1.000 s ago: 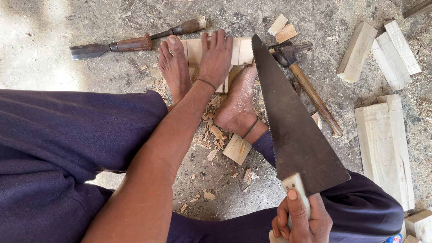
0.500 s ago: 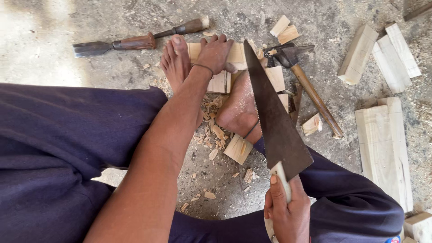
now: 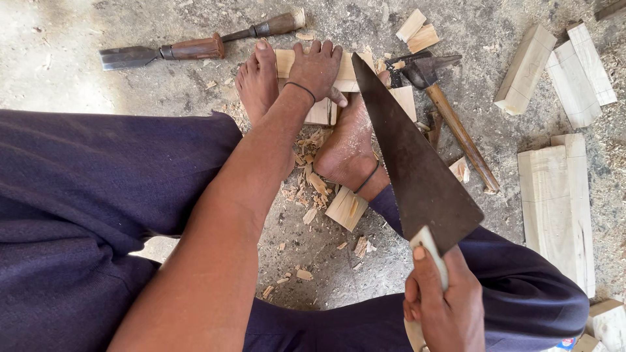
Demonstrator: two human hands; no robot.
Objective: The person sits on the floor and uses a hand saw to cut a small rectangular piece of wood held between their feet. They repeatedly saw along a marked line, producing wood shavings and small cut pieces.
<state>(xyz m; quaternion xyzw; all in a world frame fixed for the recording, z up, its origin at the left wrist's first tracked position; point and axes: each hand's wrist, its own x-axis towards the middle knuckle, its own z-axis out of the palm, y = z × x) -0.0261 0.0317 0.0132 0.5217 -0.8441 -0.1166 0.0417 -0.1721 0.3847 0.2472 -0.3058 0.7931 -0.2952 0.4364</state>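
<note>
The person sits on the concrete floor [image 3: 163,85] and saws a pale wooden block [image 3: 324,83]; the block lies flat on the floor under both bare feet, which press on it from the left and from the right. The left hand [image 3: 317,68] is laid over the top of the block with the fingers spread and bent on its far edge, so it holds the wood down. The right hand [image 3: 443,303] is closed firmly around the light handle of a hand saw [image 3: 411,156]; the dark blade runs forward from the handle and its tip meets the block just beside the left thumb.

As I judge it, the cut is in work but not finished; the block shows as one piece on both sides of the blade, and how deep the teeth sit in the wood I cannot tell, because the blade and the right foot cover the line. Many chips and one small offcut [image 3: 347,207] lie near the heel, so some cutting of wood is already done here; what is left seems to be to bring the saw through the block.

A long chisel with a brown handle [image 3: 195,47] lies beyond the toes; a hammer [image 3: 450,111] lies just right of the blade; several sawn planks [image 3: 557,195] lie well apart on the right.
</note>
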